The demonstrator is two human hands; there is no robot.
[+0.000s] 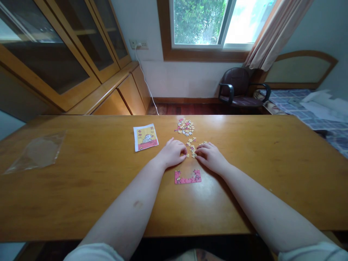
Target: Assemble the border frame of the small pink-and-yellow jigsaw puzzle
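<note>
My left hand (174, 152) rests on the table with its fingers curled together at a small yellow jigsaw puzzle piece (187, 155). Opposite it, my right hand (212, 157) bends its thumb and fingers at the edge of a short joined strip of yellow puzzle pieces (193, 149). Several loose pieces lie just beyond, some partly covered by the right fingers. Nearer to me sits a joined pink puzzle section (187, 180), shaped like a shallow U. A heap of loose puzzle pieces (185, 127) lies farther back.
Left of the heap lies a picture sheet (146, 137) with a yellow and pink cartoon. A clear plastic bag (38, 151) is at the left of the wooden table (95, 174). Beyond the table stand a cabinet (108, 90), an office chair (239, 87) and a bed (307, 108).
</note>
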